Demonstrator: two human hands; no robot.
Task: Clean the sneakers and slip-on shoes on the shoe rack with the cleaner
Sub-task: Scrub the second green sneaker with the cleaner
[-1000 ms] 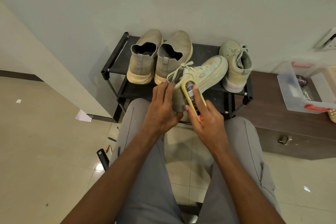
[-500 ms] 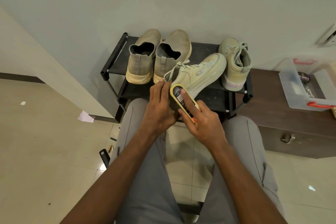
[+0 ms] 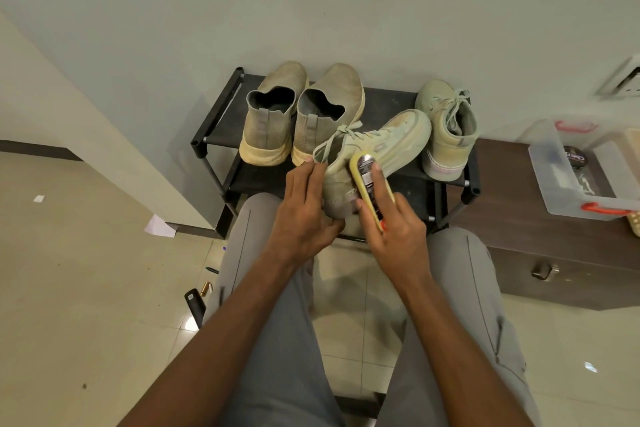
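One head-worn wide-angle view looks forward and steeply down over the person's knees, close above the shoe rack point(image 3: 221, 107) against the wall; edges look slightly warped.

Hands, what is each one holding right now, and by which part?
Left hand grips the sneaker at its heel end. Right hand holds the yellow cleaner along its back, index finger laid on top.

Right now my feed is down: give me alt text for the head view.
Seated person's left hand grips the heel of a pale green sneaker while the right hand presses a yellow cleaner against its side. Behind, on the black shoe rack, stand two slip-on shoes and the other sneaker.
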